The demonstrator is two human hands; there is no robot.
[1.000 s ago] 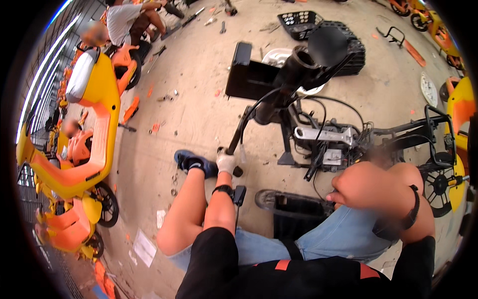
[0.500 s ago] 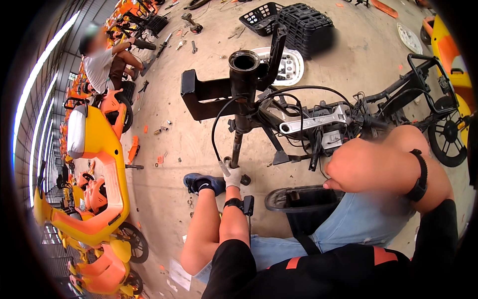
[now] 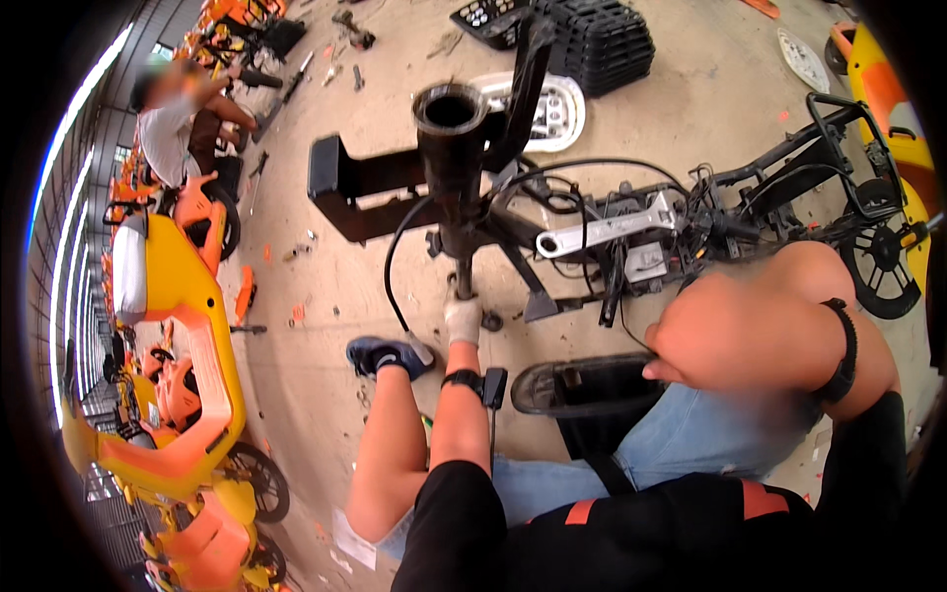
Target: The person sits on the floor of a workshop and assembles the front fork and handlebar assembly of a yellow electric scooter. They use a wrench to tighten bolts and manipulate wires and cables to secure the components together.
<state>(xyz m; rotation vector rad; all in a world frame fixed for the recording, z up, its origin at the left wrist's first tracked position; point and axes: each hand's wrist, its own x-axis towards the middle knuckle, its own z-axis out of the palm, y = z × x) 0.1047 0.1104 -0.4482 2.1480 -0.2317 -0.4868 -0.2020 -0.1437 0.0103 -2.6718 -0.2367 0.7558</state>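
In front of me stands a bare black scooter frame with an open head tube (image 3: 451, 148). My left hand (image 3: 462, 321), in a pale glove, is closed round a metal shaft (image 3: 464, 279) below that tube. The shaft's upper end meets the tube's bottom; its lower part is hidden by the hand. A dark round end (image 3: 491, 321) shows beside the glove. A black cable (image 3: 392, 268) hangs from the frame to the left of the shaft. My bare right hand (image 3: 695, 335) is curled by my right knee, beside a thin cable. Its fingers are mostly hidden, and blur covers part of it.
A black bin (image 3: 538, 395) sits between my legs. A silver wrench-shaped arm (image 3: 607, 234) lies over the frame. Beyond are black crates (image 3: 597, 49) and a white panel (image 3: 564, 113). A yellow scooter (image 3: 222, 375) stands left; a person (image 3: 178, 128) sits farther off.
My left hand has come up closer to the head tube, and less of the shaft shows above it. The view has shifted slightly. My right hand has barely moved.
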